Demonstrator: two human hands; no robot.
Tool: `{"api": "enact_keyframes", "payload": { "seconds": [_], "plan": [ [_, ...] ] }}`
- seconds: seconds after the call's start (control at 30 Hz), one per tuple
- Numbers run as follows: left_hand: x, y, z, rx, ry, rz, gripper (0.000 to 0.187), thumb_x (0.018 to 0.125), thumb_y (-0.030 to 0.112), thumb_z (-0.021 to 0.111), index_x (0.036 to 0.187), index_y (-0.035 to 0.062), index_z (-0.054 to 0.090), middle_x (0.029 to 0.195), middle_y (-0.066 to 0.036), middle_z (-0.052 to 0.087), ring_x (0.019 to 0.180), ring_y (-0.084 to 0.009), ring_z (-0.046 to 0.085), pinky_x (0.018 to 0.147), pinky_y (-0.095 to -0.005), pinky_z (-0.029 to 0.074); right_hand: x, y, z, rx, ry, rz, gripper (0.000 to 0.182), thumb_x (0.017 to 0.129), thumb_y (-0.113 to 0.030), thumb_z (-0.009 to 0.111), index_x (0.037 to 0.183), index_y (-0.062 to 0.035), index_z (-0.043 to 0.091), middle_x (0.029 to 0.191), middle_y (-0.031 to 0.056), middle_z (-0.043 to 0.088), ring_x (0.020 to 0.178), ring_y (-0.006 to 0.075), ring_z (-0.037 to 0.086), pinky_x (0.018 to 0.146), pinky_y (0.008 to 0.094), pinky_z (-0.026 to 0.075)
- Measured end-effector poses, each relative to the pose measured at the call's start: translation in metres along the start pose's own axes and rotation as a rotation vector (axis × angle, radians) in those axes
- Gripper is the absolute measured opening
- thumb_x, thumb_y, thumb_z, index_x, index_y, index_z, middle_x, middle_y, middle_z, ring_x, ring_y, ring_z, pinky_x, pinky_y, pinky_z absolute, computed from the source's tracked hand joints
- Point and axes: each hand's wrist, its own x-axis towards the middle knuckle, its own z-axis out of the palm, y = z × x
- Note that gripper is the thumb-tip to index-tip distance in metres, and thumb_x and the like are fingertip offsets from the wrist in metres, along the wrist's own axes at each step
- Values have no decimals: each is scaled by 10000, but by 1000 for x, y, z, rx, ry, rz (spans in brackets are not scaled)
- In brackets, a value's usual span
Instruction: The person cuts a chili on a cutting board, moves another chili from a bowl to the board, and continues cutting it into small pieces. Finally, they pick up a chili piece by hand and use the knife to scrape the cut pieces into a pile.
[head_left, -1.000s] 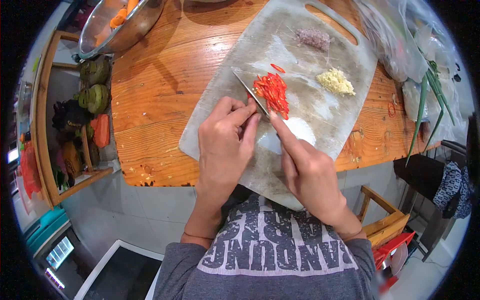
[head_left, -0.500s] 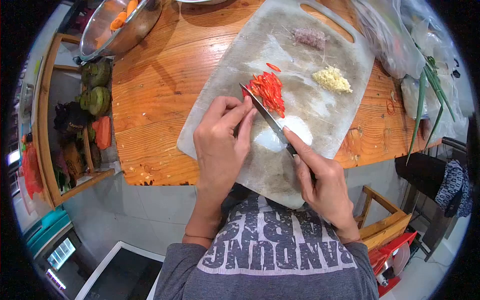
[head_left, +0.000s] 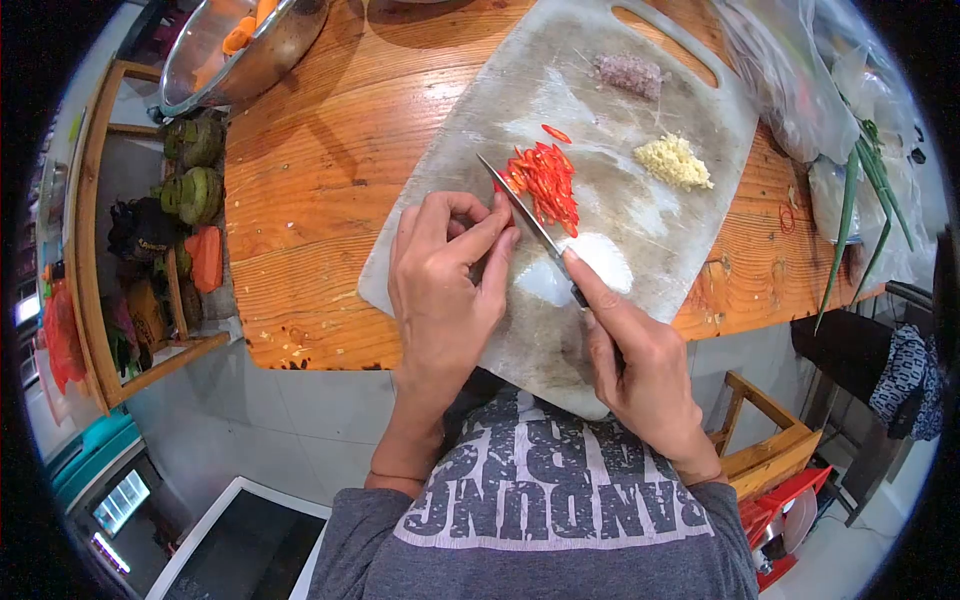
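Gripping the knife (head_left: 532,222), the right hand (head_left: 638,355) has its fingers clenched around the handle, with the index finger extended along the top of the knife near the base of the blade. The blade lies diagonally over the cutting board (head_left: 430,190), tip directed up and to the left. Most of the handle is covered by the hand.

The left hand (head_left: 445,275) is positioned just beside the blade, on its left side. Its fingers are bent, and the tips grasp a red chili piece (head_left: 498,186), of which only a small end shows, next to the blade.

Sliced red chili (head_left: 546,185) forms a heap on the opposite side of the blade; one slice lies apart, above the heap. Minced pale yellow pieces (head_left: 673,162) are located to the right of the heap, and minced purple pieces (head_left: 630,75) near the board's handle slot. The cutting board rests on a wooden worktop (head_left: 300,230), its lower corner overhanging the near edge. A metal bowl (head_left: 285,60) containing orange pieces (head_left: 238,38) occupies the far left corner. Plastic bags (head_left: 785,90) and green stalks (head_left: 875,185) are situated at the right end of the worktop.
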Motion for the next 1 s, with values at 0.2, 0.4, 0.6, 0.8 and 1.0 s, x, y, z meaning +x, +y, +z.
{"api": "enact_keyframes", "payload": {
  "seconds": [0.2, 0.4, 0.6, 0.8, 1.0],
  "plan": [
    [0, -1, -1, -9, -4, 19, 291, 795, -5, 746, 1083, 36, 761, 919, -81, 616, 839, -210, 580, 751, -319, 471, 4, -2, 0, -25, -22, 14, 673, 885, 9, 598, 1510, -175, 432, 736, 129, 579, 603, 304, 612, 567, 419, 512],
    [-1, -3, 3, 10, 19, 50, 232, 787, 45, 751, 1019, 42, 761, 912, -62, 594, 830, -227, 560, 753, -369, 457, 27, -3, 17, -156, 12, -12, 679, 879, -6, 616, 1509, -185, 436, 669, 120, 518, 542, 314, 590, 524, 446, 497],
    [-5, -10, 9, -48, 91, 51, 234, 778, 36, 770, 1012, 48, 763, 894, -48, 609, 787, -210, 568, 723, -354, 466, 8, -2, 10, -82, -1, 29, 650, 894, 6, 590, 1502, -173, 445, 700, 136, 551, 588, 319, 610, 564, 441, 511],
    [0, -4, 6, -99, 57, 1, 239, 792, -7, 773, 1027, 37, 776, 888, -75, 659, 804, -166, 621, 699, -290, 494, -4, 3, -7, 107, -25, 81, 651, 875, 67, 570, 1481, -150, 479, 770, 162, 602, 635, 317, 621, 634, 425, 503],
    [-1, -5, 6, -99, 74, -14, 247, 791, -7, 774, 1034, 33, 774, 895, -76, 652, 795, -172, 612, 700, -293, 491, 0, 3, -5, 77, 20, 12, 647, 878, 63, 571, 1482, -154, 482, 743, 158, 596, 622, 315, 615, 618, 421, 501]
  ]
}}
